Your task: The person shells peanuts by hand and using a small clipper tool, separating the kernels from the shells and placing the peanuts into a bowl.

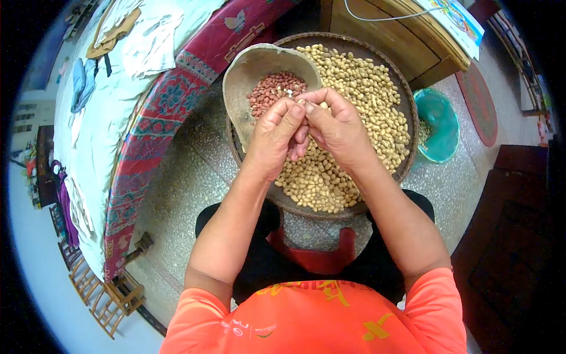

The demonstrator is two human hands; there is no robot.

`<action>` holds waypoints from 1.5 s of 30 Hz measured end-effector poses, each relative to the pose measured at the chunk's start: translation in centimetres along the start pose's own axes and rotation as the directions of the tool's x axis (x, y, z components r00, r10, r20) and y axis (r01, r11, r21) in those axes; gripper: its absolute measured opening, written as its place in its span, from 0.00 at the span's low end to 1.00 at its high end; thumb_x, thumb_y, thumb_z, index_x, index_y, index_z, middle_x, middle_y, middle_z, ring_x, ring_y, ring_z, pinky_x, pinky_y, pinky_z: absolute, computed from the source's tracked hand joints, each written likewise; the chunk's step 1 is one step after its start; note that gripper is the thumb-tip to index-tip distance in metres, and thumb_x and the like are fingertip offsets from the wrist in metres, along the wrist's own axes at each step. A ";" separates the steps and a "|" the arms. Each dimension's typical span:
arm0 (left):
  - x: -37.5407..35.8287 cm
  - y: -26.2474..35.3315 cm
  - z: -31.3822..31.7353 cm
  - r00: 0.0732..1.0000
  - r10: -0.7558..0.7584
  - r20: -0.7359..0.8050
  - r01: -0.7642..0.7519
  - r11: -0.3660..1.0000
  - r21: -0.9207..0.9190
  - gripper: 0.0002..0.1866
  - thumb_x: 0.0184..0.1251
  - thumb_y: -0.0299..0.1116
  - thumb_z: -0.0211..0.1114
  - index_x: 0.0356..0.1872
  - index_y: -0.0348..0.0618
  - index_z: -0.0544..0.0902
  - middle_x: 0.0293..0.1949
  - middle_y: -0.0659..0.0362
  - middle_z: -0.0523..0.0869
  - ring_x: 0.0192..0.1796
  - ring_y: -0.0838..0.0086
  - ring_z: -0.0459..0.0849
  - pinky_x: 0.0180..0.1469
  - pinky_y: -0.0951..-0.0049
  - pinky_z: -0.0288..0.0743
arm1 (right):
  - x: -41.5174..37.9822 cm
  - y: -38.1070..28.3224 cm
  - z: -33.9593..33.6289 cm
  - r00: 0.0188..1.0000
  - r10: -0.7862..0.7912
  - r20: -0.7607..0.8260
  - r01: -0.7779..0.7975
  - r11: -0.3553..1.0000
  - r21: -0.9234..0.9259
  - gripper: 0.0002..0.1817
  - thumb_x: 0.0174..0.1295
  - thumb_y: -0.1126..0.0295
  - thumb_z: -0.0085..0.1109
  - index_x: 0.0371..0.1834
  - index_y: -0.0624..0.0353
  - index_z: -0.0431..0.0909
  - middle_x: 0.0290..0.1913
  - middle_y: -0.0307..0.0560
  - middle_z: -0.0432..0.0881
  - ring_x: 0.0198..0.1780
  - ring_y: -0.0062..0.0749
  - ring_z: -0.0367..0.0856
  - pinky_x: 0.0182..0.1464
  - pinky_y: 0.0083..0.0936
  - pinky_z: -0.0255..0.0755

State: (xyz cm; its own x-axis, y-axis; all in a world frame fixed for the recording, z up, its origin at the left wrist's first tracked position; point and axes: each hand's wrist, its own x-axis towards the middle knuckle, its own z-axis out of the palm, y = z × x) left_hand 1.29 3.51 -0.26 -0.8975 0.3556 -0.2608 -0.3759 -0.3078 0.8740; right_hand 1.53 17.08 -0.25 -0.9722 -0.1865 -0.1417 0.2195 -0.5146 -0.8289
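Observation:
My left hand (276, 131) and my right hand (336, 125) meet fingertip to fingertip above the near edge of a gourd-like scoop (239, 76). Both are pinched round something small, perhaps a peanut, mostly hidden by the fingers. Red shelled peanuts (274, 88) lie inside the scoop, with a few pale bits among them. The scoop rests on the left part of a round woven tray (407, 88). Unshelled peanuts (377, 112) cover much of the tray, to the right of and below my hands.
A green bin (451, 130) holding some shells stands right of the tray. Behind are a wooden cabinet (377, 41) and a white cable. A bed (159, 112) with clothes is at left. A red stool (318, 259) shows between my legs.

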 end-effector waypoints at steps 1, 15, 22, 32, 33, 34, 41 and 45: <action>0.0 -0.1 0.0 1.000 0.003 -0.012 -0.002 1.000 0.011 0.16 0.72 0.48 0.55 0.33 0.46 0.73 0.19 0.66 0.72 0.18 0.83 0.72 0.17 0.86 0.61 | 0.1 0.3 -0.2 1.000 -0.007 0.012 0.007 1.000 -0.001 0.06 0.67 0.73 0.49 0.42 0.65 0.70 0.23 0.45 0.77 0.19 0.28 0.78 0.21 0.24 0.77; 0.9 2.1 -1.7 0.963 0.209 -0.168 -0.067 0.796 0.601 0.16 0.69 0.46 0.58 0.34 0.42 0.78 0.21 0.58 0.79 0.20 0.73 0.78 0.23 0.75 0.70 | -0.3 0.0 -0.1 0.958 0.121 -0.259 -0.087 0.987 0.137 0.07 0.63 0.72 0.52 0.42 0.60 0.72 0.24 0.37 0.71 0.16 0.14 0.62 0.14 0.12 0.53; 1.3 3.2 -3.2 0.759 0.634 -0.149 -0.052 0.287 0.957 0.12 0.63 0.43 0.65 0.34 0.44 0.84 0.28 0.53 0.85 0.29 0.64 0.84 0.32 0.69 0.75 | -0.3 -0.4 -0.6 0.951 0.147 -0.273 -0.109 0.983 0.149 0.07 0.61 0.74 0.51 0.41 0.61 0.72 0.25 0.36 0.70 0.16 0.13 0.59 0.14 0.12 0.50; 1.4 3.4 -3.7 0.768 0.625 -0.136 0.005 0.207 0.978 0.10 0.63 0.37 0.66 0.34 0.39 0.85 0.26 0.57 0.85 0.27 0.77 0.80 0.33 0.76 0.73 | -0.4 -0.2 -0.8 0.947 0.205 -0.247 -0.172 0.974 0.148 0.08 0.60 0.74 0.51 0.42 0.61 0.72 0.26 0.37 0.70 0.17 0.14 0.61 0.14 0.13 0.51; 1.6 3.6 -3.7 0.766 0.636 -0.091 -0.020 0.166 0.986 0.11 0.63 0.37 0.66 0.34 0.39 0.84 0.26 0.56 0.84 0.28 0.77 0.80 0.34 0.76 0.73 | -0.3 -0.3 -0.7 0.949 0.203 -0.243 -0.171 0.974 0.147 0.08 0.60 0.74 0.51 0.42 0.61 0.72 0.26 0.37 0.70 0.17 0.14 0.61 0.14 0.13 0.51; 1.5 3.8 -3.5 0.765 0.639 -0.087 -0.025 0.164 0.986 0.11 0.63 0.37 0.66 0.34 0.39 0.84 0.26 0.56 0.84 0.28 0.77 0.80 0.34 0.76 0.73 | -0.3 -0.4 -0.7 0.948 0.208 -0.239 -0.175 0.973 0.153 0.08 0.60 0.74 0.51 0.42 0.61 0.72 0.26 0.38 0.70 0.17 0.14 0.61 0.14 0.13 0.51; 1.8 3.2 -4.4 0.865 0.443 -0.234 0.071 0.352 0.933 0.15 0.65 0.44 0.61 0.32 0.41 0.82 0.27 0.49 0.83 0.30 0.55 0.82 0.35 0.62 0.74 | -0.3 -0.3 -1.1 0.951 0.214 -0.223 -0.179 0.969 0.168 0.08 0.60 0.72 0.51 0.41 0.62 0.72 0.27 0.40 0.71 0.17 0.16 0.61 0.15 0.13 0.50; 1.2 3.7 -3.6 0.838 0.525 -0.149 0.031 0.227 0.973 0.14 0.66 0.42 0.62 0.33 0.39 0.82 0.24 0.57 0.82 0.28 0.76 0.80 0.33 0.74 0.72 | -0.6 -0.7 -1.1 0.946 0.247 -0.209 -0.197 0.952 0.233 0.07 0.60 0.71 0.50 0.40 0.60 0.71 0.28 0.41 0.71 0.18 0.17 0.60 0.15 0.13 0.50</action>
State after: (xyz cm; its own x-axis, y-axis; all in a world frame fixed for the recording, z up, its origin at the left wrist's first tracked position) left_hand -2.02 -0.38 1.19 -0.9839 0.0049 0.1788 0.1111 0.8004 0.5890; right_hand 1.88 18.47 -0.12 -0.8829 -0.1289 -0.4516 0.4196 -0.6483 -0.6353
